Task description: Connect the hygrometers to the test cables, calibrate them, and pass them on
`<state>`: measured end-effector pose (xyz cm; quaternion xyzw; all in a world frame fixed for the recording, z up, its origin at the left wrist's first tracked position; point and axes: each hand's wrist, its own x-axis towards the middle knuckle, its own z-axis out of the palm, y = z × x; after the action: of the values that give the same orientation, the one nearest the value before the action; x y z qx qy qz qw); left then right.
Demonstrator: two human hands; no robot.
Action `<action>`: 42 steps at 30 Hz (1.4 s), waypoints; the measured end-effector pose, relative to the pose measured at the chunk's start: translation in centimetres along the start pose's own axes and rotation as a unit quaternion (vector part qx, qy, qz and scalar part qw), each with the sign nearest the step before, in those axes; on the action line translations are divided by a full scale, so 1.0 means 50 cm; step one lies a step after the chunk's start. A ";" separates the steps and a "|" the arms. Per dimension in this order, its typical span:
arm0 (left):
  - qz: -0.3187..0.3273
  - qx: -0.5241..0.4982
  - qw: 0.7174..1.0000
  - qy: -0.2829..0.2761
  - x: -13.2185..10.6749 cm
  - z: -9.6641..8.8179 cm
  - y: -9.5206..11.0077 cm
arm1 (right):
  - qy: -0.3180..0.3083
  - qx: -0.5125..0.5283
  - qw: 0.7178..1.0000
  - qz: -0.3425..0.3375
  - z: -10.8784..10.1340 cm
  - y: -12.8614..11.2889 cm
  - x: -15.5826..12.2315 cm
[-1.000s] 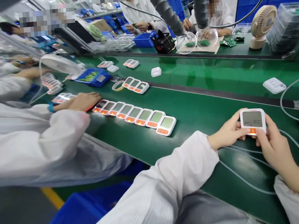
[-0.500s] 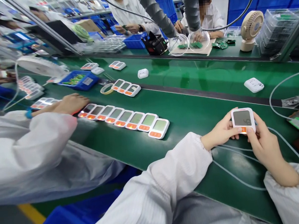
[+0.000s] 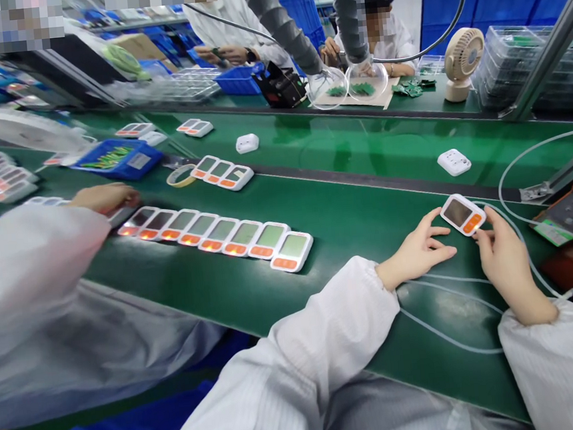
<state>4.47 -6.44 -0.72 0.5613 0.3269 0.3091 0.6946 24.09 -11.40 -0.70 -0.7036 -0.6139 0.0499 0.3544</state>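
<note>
Both left hand (image 3: 417,252) and right hand (image 3: 504,259) fingertips pinch edges of small white orange-buttoned plastic display (image 3: 463,214), mid-right; likely light, rigid

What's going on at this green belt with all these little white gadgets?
People in white coats work along a green belt. The person wearing the camera has one small white display unit with an orange button, tilted and close to the belt. Their right hand pinches its near corner, and a fingertip of their left hand touches the other side. To the left, a co-worker's hand rests at the far end of a row of similar units lying face up.
</note>
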 end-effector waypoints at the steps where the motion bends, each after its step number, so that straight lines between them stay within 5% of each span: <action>1: 0.002 0.007 1.000 0.000 0.000 0.001 0.000 | -0.002 0.020 1.000 -0.006 0.002 0.000 0.001; 6: 0.036 0.024 0.998 0.037 0.008 -0.012 0.019 | -0.005 0.045 0.997 -0.059 -0.006 -0.023 -0.005; 10: 0.095 0.048 0.987 0.120 0.006 -0.061 0.067 | -0.201 0.046 0.962 -0.180 -0.008 -0.066 -0.032; 13: 0.125 0.148 0.957 0.215 -0.034 -0.119 0.095 | -0.266 0.001 0.930 -0.255 0.002 -0.095 -0.055; 15: 0.129 0.285 0.903 0.295 -0.080 -0.164 0.097 | -0.277 -0.003 0.927 -0.255 0.007 -0.105 -0.063; 17: 0.109 0.450 0.813 0.354 -0.134 -0.210 0.085 | -0.276 0.004 0.931 -0.241 0.010 -0.107 -0.066; 20: 0.003 0.593 0.691 0.412 -0.211 -0.261 0.052 | -0.281 0.015 0.933 -0.224 0.011 -0.103 -0.066; 24: -0.079 0.662 0.638 0.384 -0.264 -0.278 0.018 | -0.292 0.023 0.930 -0.221 0.010 -0.101 -0.069; 27: -0.048 0.660 0.659 0.358 -0.265 -0.274 0.010 | -0.260 0.033 0.935 -0.238 0.005 -0.107 -0.068; 30: -0.007 0.613 0.718 0.331 -0.246 -0.264 0.012 | -0.199 0.095 0.953 -0.209 -0.006 -0.112 -0.063; 33: 0.049 0.493 0.811 0.312 -0.213 -0.234 0.027 | -0.148 0.162 0.962 -0.164 -0.019 -0.110 -0.056; 37: 0.081 0.122 0.954 0.261 -0.140 -0.142 0.067 | -0.074 0.195 0.962 -0.178 -0.036 -0.105 -0.051; 39: 0.091 -0.055 0.976 0.192 -0.093 -0.085 0.080 | -0.031 0.166 0.965 -0.201 -0.044 -0.105 -0.047; 42: 0.083 -0.203 0.968 0.119 -0.032 -0.010 0.070 | 0.035 0.068 0.978 -0.195 -0.053 -0.105 -0.042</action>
<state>2.91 -6.81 2.79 0.3926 0.2898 0.4898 0.7224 20.57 -14.47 3.43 -0.5459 -0.7219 -0.0029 0.4252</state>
